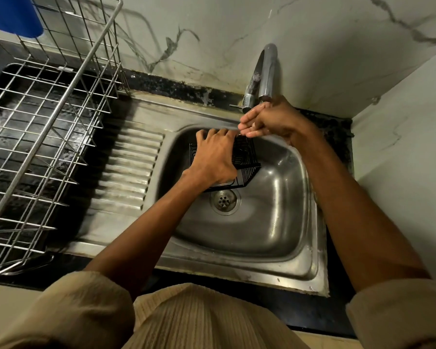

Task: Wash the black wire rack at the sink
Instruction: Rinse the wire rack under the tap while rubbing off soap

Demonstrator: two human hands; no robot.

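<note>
While the left hand (215, 157) lies palm-down over the black wire rack (246, 159), its fingers curl over the rack's far edge and grip it inside the steel sink (282, 238), just above the drain (224, 200). That forearm reaches in from the lower left. The right hand (269, 119) hovers under the tap (266, 71) spout, fingers loosely bent and wet, holding nothing, close beside the rack's far corner; whether it touches is unclear.

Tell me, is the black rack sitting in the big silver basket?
No, the black wire rack is down in the sink under the left hand, not in the silver basket.
</note>
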